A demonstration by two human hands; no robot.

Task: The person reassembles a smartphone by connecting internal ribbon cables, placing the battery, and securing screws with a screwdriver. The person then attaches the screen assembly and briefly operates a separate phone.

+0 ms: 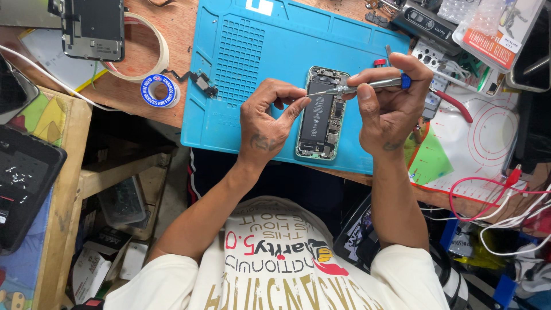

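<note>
An opened phone (321, 115) with its battery and boards exposed lies on a blue work mat (247, 69). My right hand (390, 103) grips a slim metal screwdriver (367, 86) with a blue collar, held level with its tip pointing left above the phone's upper part. My left hand (270, 117) hovers at the phone's left edge, thumb and forefinger pinched together right at the screwdriver's tip; whether a small part sits between them cannot be made out.
A small camera part on a flex cable (202, 82) lies at the mat's left edge. A tape roll (158, 90) and a bigger tape ring (146, 49) sit on the wooden bench beside a dark phone frame (94, 28). Red-handled tool (453, 103), white silicone mat (488, 138) and cables (488, 195) are on the right.
</note>
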